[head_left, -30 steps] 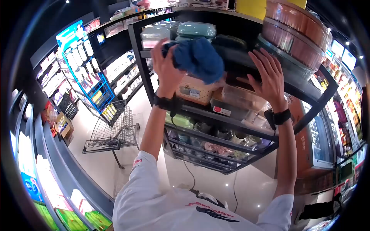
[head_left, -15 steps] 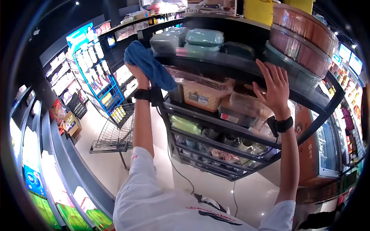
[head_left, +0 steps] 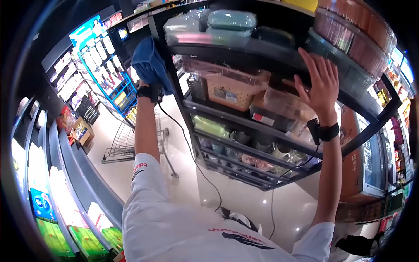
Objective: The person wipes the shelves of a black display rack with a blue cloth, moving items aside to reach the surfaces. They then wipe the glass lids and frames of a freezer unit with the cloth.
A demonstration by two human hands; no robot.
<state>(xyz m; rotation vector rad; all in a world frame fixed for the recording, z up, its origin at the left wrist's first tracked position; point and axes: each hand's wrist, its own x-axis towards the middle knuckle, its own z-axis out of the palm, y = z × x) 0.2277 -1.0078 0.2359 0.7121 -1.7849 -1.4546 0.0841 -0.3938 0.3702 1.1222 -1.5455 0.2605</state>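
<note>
A blue cloth (head_left: pixel 151 63) is draped over my left hand (head_left: pixel 142 84), which is closed on it beside the left upright of the black shelf rack (head_left: pixel 257 54). The cloth hides most of those fingers. My right hand (head_left: pixel 322 85) has its fingers spread at the front edge of the upper shelf, below the stacked round containers (head_left: pixel 353 32), and holds nothing. Wrapped plastic boxes (head_left: pixel 231 21) stand on the upper shelf at the left. A beige basket (head_left: pixel 229 92) sits on the shelf below.
A wire cart (head_left: pixel 122 142) stands on the floor left of the rack, near a blue display stand (head_left: pixel 114 89). Lit shelves (head_left: pixel 65 183) run along the far left. Cables hang from both wrists. A large brown carton (head_left: pixel 352 170) is at the right.
My left hand has moved left with the blue cloth, away from the shelf front. My right hand has shifted slightly right in view, still spread. The view has tilted lower and the rack appears higher.
</note>
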